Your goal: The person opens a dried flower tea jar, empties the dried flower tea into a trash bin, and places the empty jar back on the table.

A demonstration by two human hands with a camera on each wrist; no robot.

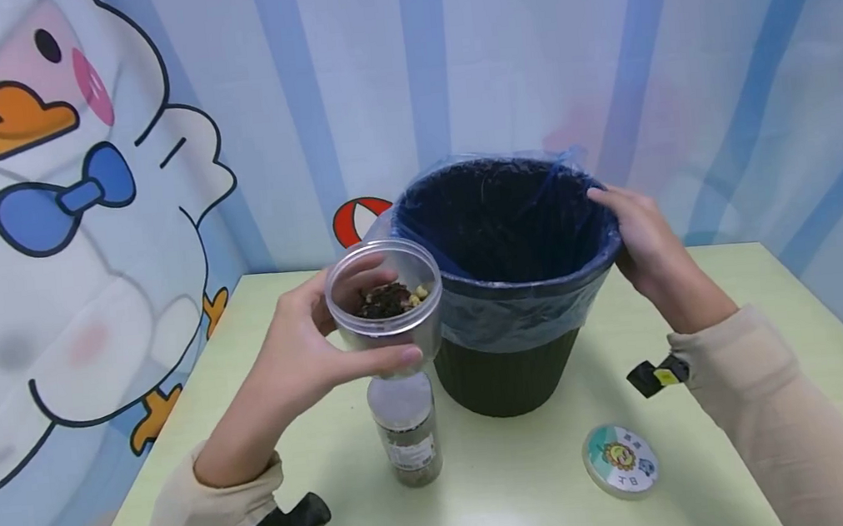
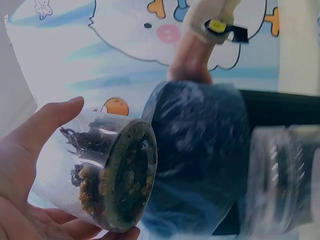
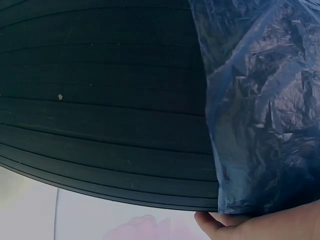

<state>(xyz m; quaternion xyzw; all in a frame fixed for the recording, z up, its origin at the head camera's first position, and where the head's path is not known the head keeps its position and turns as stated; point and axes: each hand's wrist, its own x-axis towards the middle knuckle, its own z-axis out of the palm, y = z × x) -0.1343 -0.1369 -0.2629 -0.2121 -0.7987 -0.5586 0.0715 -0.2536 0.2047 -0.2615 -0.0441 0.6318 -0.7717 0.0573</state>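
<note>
My left hand (image 1: 300,336) grips a clear plastic jar (image 1: 427,329) by its sides, thumb in front and fingers behind. The jar has no lid on and is held just left of the bin's rim. Dark dried leaves and yellowish bits (image 1: 392,299) lie at its bottom; the left wrist view shows them through the wall (image 2: 92,150). At the far right of the rim, my right hand (image 1: 645,239) holds the dark ribbed trash bin (image 1: 507,381), thumb on the rim over the blue bag liner (image 1: 524,317). The fingers behind the rim are partly hidden.
Below the held jar, a second clear jar (image 1: 410,444) with a white label stands upright on the pale green table (image 1: 509,489). A round printed lid (image 1: 621,460) lies flat at the front right. Behind the table hangs a cartoon-printed cloth (image 1: 361,93).
</note>
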